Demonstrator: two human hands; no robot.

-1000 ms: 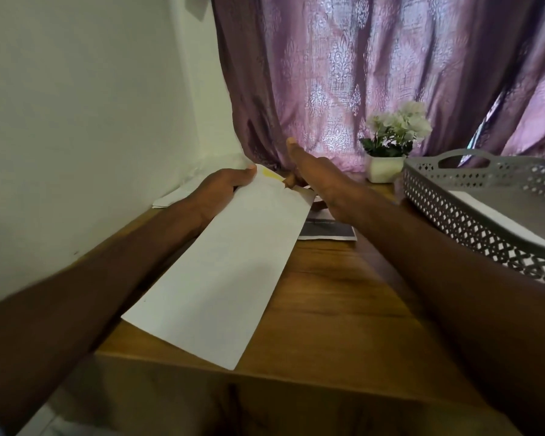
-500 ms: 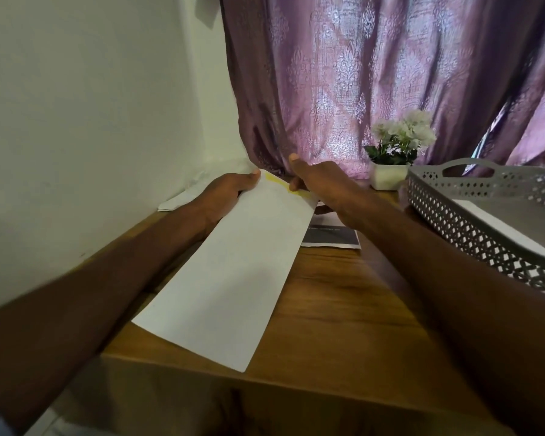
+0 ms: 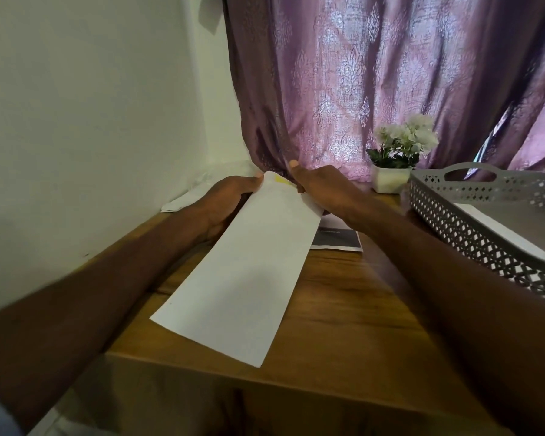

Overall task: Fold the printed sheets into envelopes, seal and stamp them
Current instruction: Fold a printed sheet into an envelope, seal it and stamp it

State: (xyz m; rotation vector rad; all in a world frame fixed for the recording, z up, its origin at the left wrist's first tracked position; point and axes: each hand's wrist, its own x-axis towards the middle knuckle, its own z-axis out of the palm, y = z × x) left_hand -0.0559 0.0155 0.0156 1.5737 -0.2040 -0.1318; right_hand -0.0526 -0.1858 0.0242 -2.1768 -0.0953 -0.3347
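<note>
At the far end of the envelope [image 3: 243,265], both hands hold it up off the wooden table [image 3: 353,309], long axis running back toward the body.

Left hand [image 3: 224,201]: curled round the far-left corner, thumb on top at the edge, other fingers underneath and hidden. It grips the envelope.

Between the 2 grips: a yellow strip [image 3: 282,180] shows along the far edge, probably the adhesive liner of the flap. Too small to be sure.

Right hand [image 3: 320,187]: pinches the far-right corner, thumb pointing up past the edge. Whether it has the flap or the envelope body I can't tell; fingertips are hidden behind the paper.

Right of that grip and lower: a printed sheet [image 3: 337,239] lies flat on the table, partly under the envelope and the right forearm. Further right: a grey perforated tray [image 3: 485,221] with white paper inside. Beyond the grips: a small potted plant [image 3: 394,165] against the curtain. Left of the left grip: loose white papers [image 3: 186,199] by the wall.

Step, my read: sealing. Whether a sheet is already inside is not visible.

Next move needs: left hand holding the body steady, right peeling the strip or folding the flap down square, then pressing along the edge. Setting it flat on the table first would help. No stamp in view.
</note>
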